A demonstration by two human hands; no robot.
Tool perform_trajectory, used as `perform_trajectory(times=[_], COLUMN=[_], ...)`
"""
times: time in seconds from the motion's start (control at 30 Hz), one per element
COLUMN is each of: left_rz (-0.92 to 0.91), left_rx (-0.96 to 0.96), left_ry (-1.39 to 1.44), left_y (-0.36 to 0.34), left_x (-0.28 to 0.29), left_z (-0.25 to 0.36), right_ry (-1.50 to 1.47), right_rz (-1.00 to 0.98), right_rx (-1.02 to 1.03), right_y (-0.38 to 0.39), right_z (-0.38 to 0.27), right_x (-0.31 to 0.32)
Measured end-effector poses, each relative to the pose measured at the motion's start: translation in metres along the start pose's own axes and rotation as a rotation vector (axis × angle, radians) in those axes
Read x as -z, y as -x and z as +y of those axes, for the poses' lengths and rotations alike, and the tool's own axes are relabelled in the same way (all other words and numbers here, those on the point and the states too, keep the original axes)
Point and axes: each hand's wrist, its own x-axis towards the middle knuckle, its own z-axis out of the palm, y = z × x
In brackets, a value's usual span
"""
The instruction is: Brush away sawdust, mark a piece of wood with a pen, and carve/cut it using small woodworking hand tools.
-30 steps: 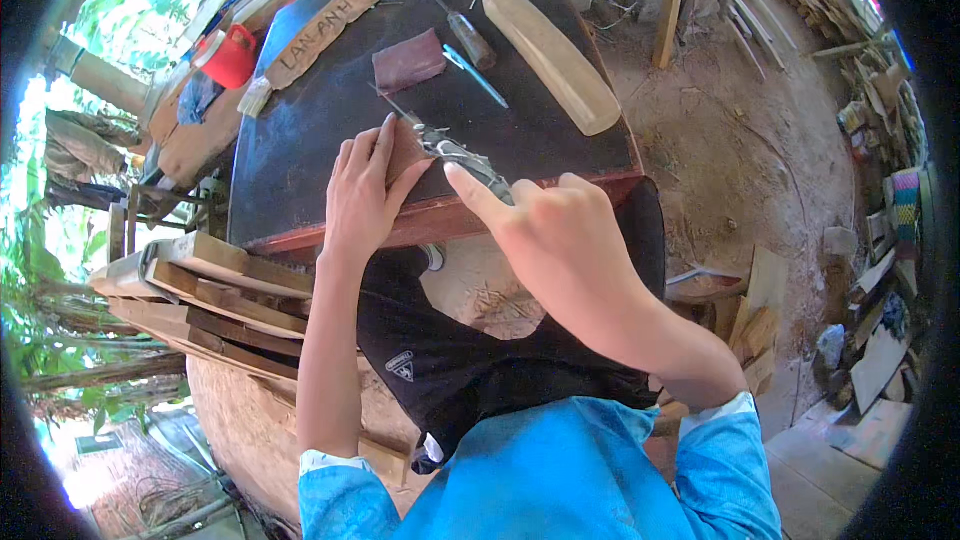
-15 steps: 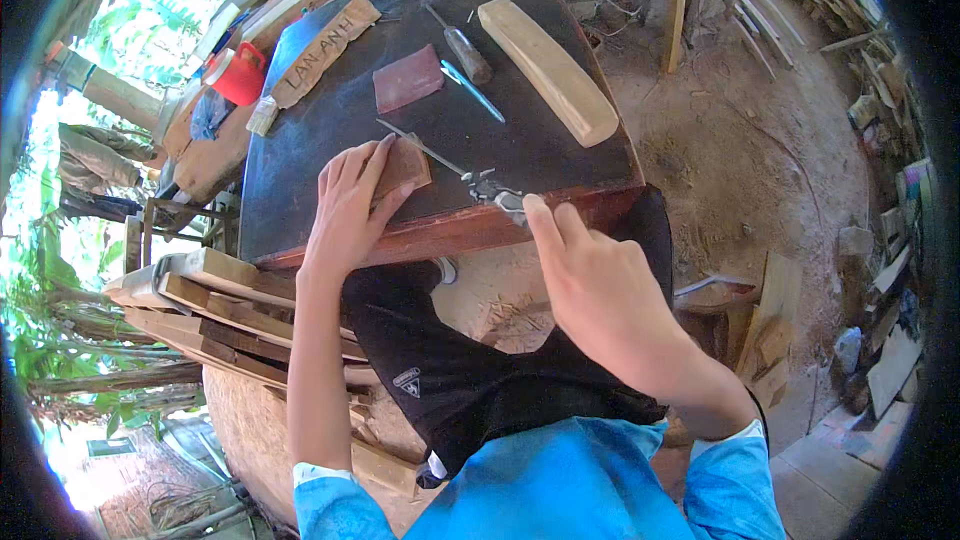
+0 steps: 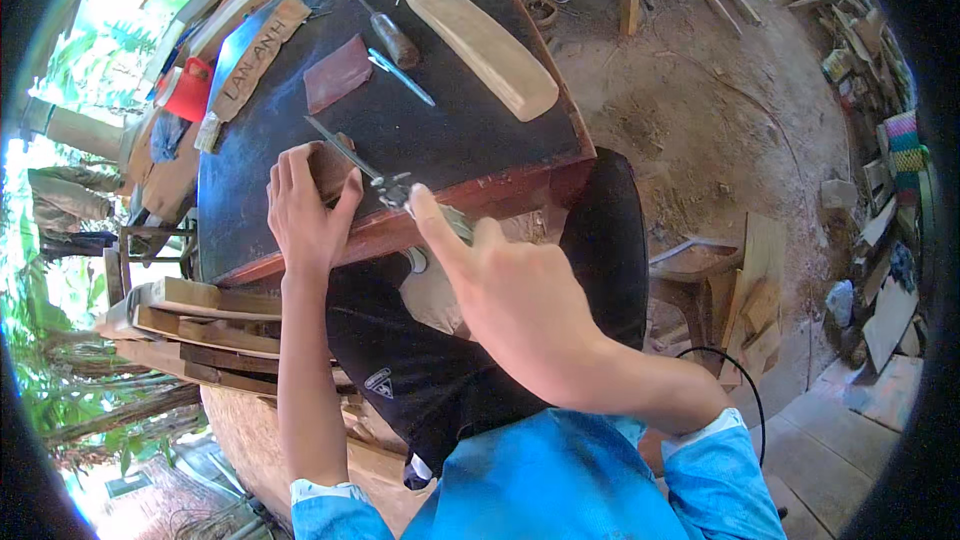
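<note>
A small brown wooden block (image 3: 333, 172) lies near the front edge of the dark tabletop (image 3: 470, 135). My left hand (image 3: 303, 202) presses it down, fingers bent over its left side and thumb along its near right side. In my right hand (image 3: 515, 290) is a tool with a thin pointed metal blade (image 3: 343, 148) and a metal clamp in front of its grip. The blade slants across the block's right side; whether it touches the wood I cannot tell. My right forefinger stretches along the tool toward the clamp, and the other fingers curl round the grip.
Farther back lie a dark red sheet (image 3: 337, 74), a blue pen (image 3: 402, 78), a wooden-handled tool (image 3: 392, 40) and a long pale wood piece (image 3: 480, 45). A lettered board (image 3: 258, 58), brush (image 3: 208, 132) and red mug (image 3: 184, 90) are at left. Planks (image 3: 205, 320) are stacked below.
My right hand and the bladed tool have come closer to the block. The left hand still presses the block. The whole view has shifted, so the table sits farther left.
</note>
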Motion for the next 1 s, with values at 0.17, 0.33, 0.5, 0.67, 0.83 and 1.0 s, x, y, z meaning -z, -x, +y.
perform_trajectory(times=[0.17,0.33,0.5,0.67,0.83,1.0], left_rz=[-0.017,0.006,0.036,0.074,0.074,0.046], left_rx=[0.058,0.101,0.041,0.055,0.026,0.032], left_ry=[0.042,-0.001,0.035,0.045,0.035,0.085], left_y=[-0.001,-0.003,-0.003,0.001,-0.003,-0.004], left_x=[-0.002,0.001,-0.005,-0.002,-0.004,-0.006], left_z=[0.000,0.004,0.004,-0.002,0.002,0.002], right_ry=[-0.018,0.026,-0.061,-0.088,-0.002,-0.010], right_rz=[0.087,0.016,0.196,0.122,0.192,0.266], right_rx=[-0.022,-0.002,-0.071,-0.001,-0.017,-0.032], right_y=[-0.023,-0.001,-0.057,-0.021,-0.054,-0.060], right_z=[-0.003,0.006,-0.024,-0.003,-0.010,-0.009], right_x=[-0.018,-0.002,-0.046,-0.022,-0.048,-0.046])
